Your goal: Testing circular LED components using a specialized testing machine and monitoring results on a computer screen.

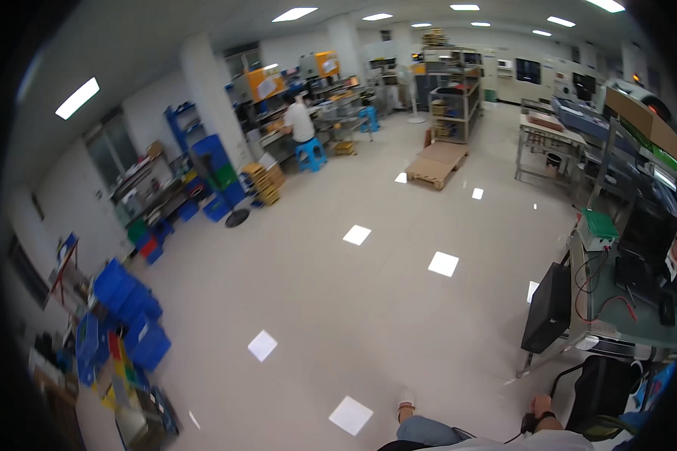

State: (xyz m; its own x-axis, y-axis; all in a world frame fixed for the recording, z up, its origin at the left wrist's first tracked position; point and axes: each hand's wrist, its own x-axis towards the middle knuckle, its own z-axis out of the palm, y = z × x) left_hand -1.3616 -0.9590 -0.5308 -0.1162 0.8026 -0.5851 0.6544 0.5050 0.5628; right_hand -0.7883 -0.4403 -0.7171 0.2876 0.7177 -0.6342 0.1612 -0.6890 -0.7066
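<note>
Nearest, the right hand [541,405] hangs just left of the black chair [599,387] — small and blurred, so its opening and any hold cannot be told; the left hand is out of view. No handling appears begun at the chair; what is done or left cannot be judged further. Beyond the chair stands a counter [618,322] bearing a green-topped box [599,229], with a black computer case [547,308] at its side. Far ahead-left of the chair — a wooden pallet [438,162] and a seated co-worker [301,122].
</note>
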